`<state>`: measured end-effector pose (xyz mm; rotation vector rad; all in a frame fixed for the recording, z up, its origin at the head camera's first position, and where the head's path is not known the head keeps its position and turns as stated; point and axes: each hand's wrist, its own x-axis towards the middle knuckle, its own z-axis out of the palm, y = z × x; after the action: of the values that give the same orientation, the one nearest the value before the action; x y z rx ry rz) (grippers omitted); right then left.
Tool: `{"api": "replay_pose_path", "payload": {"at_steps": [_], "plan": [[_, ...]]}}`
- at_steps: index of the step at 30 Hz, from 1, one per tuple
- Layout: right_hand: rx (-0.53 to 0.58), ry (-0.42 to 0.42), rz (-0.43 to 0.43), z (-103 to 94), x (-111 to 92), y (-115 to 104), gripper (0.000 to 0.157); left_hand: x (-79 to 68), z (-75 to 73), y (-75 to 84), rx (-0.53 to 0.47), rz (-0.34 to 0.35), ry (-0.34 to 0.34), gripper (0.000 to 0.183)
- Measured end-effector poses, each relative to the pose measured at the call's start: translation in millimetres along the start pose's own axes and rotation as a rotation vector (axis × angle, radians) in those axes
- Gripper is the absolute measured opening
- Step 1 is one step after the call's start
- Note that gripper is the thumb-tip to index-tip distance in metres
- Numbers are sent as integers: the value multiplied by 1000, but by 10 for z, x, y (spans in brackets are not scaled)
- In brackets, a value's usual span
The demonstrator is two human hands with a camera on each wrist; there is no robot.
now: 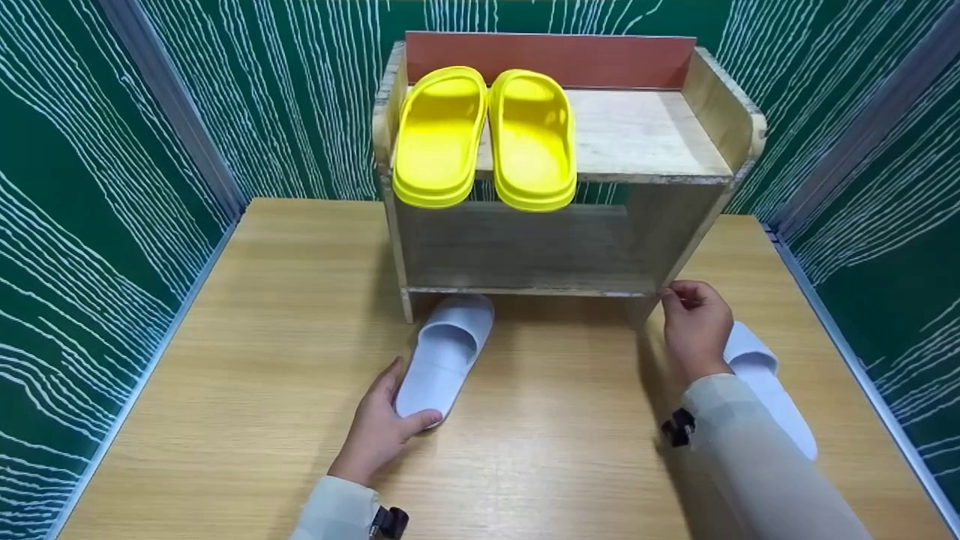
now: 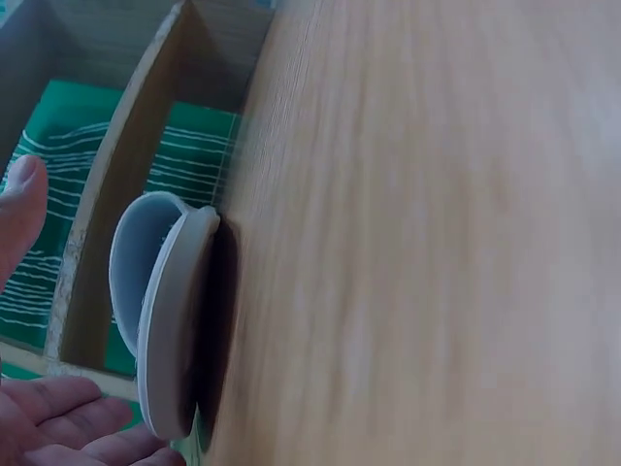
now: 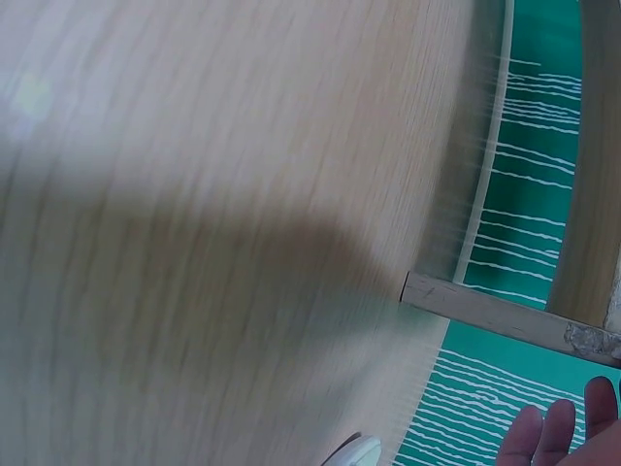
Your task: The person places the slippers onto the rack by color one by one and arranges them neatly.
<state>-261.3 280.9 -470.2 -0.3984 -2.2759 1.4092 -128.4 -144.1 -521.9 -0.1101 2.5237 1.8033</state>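
A white slipper (image 1: 442, 367) lies with its toe under the lower shelf of a small wooden shoe rack (image 1: 525, 292). My left hand (image 1: 382, 427) is spread around its heel, thumb on one side and straight fingers on the other; in the left wrist view the fingertips (image 2: 126, 445) are by the slipper's side (image 2: 170, 330). At the rack's right side panel (image 3: 485, 313), my right hand (image 1: 697, 322) pinches the front edge with curled fingers. Part of that grip is hidden. Beyond the right wrist lies another white slipper (image 1: 776, 397), partly covered by the sleeve.
Two yellow slippers (image 1: 439, 142) stand side by side on the left of the rack's top shelf (image 1: 637, 135), heels over its front edge. The wooden tabletop (image 1: 285, 300) is bounded by green panels (image 1: 67, 187) with white wavy lines.
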Motion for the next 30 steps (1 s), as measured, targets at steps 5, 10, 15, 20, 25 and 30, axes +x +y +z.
{"api": "replay_pose_path", "payload": {"at_steps": [5,10,15,20,25,30], "plan": [[18,5,18,-1,13,9,10,-3,-37,-10,40,4,-30,105],[48,-6,56,-15,20,13,6,6,-43,-12,104,7,-47,105],[39,17,5,-7,8,29,10,15,-26,1,170,12,-64,104],[29,53,-83,20,1,30,9,14,-14,18,199,-1,-70,103],[20,21,-31,4,-6,6,11,21,2,32,244,-7,-87,105],[5,2,-5,-6,0,2,16,26,14,39,278,-2,-77,104]]}}
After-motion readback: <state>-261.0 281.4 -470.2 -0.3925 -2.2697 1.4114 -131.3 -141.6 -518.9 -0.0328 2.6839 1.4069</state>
